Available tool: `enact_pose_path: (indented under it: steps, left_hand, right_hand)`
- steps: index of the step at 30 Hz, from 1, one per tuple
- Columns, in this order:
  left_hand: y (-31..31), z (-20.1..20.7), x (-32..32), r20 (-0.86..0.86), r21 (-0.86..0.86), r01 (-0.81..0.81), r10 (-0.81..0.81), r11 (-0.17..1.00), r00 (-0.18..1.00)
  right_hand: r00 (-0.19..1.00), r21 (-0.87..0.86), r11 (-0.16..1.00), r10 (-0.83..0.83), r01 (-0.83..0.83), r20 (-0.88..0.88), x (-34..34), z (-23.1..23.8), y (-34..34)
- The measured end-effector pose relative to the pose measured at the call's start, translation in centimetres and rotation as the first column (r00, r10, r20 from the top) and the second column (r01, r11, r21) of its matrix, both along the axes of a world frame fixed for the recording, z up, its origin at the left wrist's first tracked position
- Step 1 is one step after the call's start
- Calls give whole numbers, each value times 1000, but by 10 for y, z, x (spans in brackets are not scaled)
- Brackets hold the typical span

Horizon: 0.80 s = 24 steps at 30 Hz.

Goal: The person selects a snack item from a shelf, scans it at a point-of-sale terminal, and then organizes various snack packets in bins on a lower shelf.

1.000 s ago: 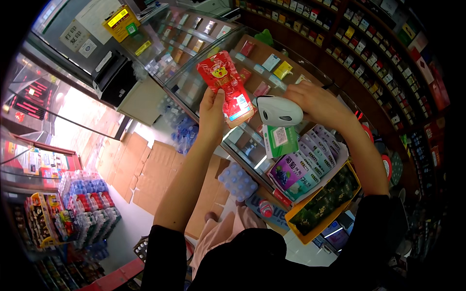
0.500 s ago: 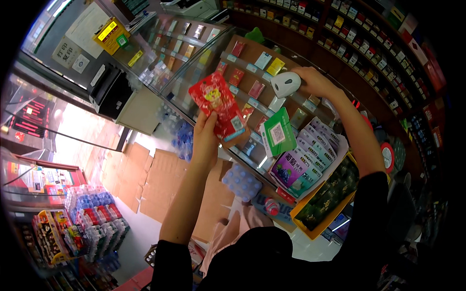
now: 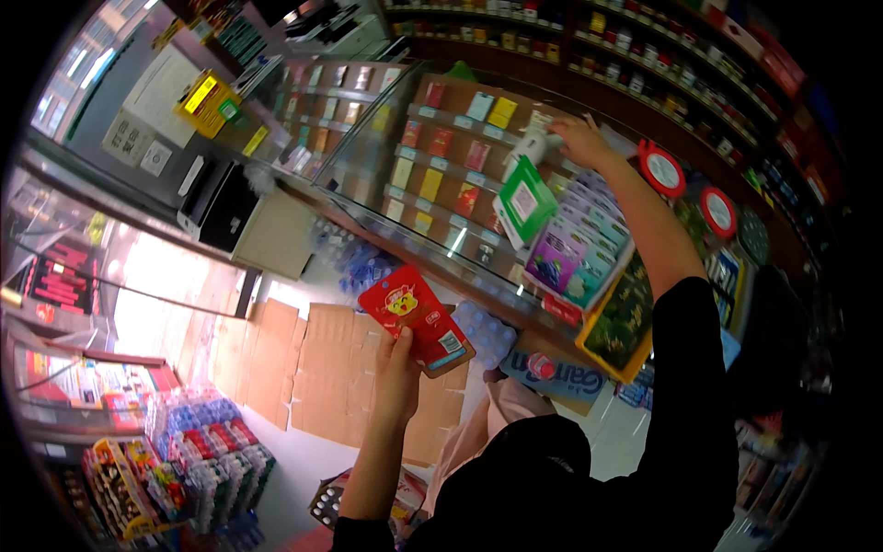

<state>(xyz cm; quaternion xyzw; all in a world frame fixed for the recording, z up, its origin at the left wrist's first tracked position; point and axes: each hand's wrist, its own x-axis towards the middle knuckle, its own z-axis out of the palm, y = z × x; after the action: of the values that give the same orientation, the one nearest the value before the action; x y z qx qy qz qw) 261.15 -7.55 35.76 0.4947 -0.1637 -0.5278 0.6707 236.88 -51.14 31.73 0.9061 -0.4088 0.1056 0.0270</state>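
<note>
In the head view, the left hand (image 3: 395, 373) is pinching a flat, glossy red pouch (image 3: 418, 322) just off the near edge of a glass-topped display counter (image 3: 414, 237); toward the far edge, the right hand (image 3: 584, 145) is gripping a white plastic handheld scanner (image 3: 526, 152). Keeping it clear of the green-and-white card (image 3: 526, 198) is seeming wise. The pouch, earlier hovering over the glass, is now hanging nearer the body.

Red packet (image 3: 416, 317): smooth, plastic-looking film with a slight sheen; white scanner (image 3: 531, 147) smooth hard plastic. Display case (image 3: 361, 187) faced in clear, reflective glass; floor sheets (image 3: 333, 377) matt brown cardboard. Sleeve (image 3: 682, 368) matt black cloth, pink garment (image 3: 513, 405) soft-looking cloth, wall shelves (image 3: 567, 46) apparently dark wood.
</note>
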Motion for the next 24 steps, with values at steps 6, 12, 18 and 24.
enact_pose_path:
  steps: [6, 12, 18, 24]
  left_hand:
    - [83, -35, -44, -67, -78, 147, -152, 986, 986]
    - [166, -60, -138, -131, -23, 523, -521, 852, 844]
    - [229, -60, -271, -221, -193, 931, -938, 309, 266]
    - [273, -62, -459, -87, -50, 925, -921, -376, -379]
  right_hand:
    - [909, -141, 981, 178, -134, 378, -31, 115, 167]
    - [713, 412, 732, 143, -543, 687, -105, 109, 465]
    - [675, 601, 695, -224, -395, 703, -252, 94, 652]
    - [434, 553, 822, -453, -135, 779, -415, 103, 801]
